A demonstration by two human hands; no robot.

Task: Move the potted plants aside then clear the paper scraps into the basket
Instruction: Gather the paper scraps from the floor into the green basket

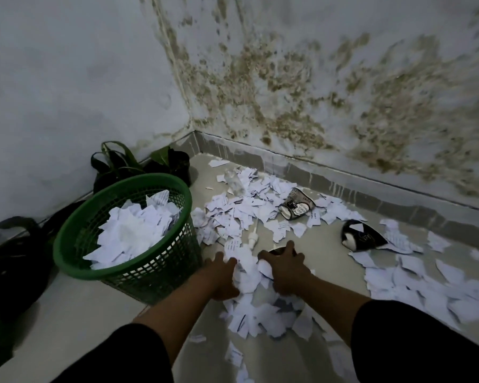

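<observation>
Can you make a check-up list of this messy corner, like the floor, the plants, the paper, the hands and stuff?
Surface: pale floor, paper-strewn.
Job's things: green basket partly filled with scraps; potted plants by the left wall; paper scraps scattered.
Clutter: printed cup on its side; clear bottle; dark packet.
Hands: left hand and right hand gather a paper bunch.
Cables: nothing seen.
Surroundings: stained wall.

One green basket (122,228), two crushed paper cups (296,204), one clear bottle (234,182), countless paper scraps (241,214).
</observation>
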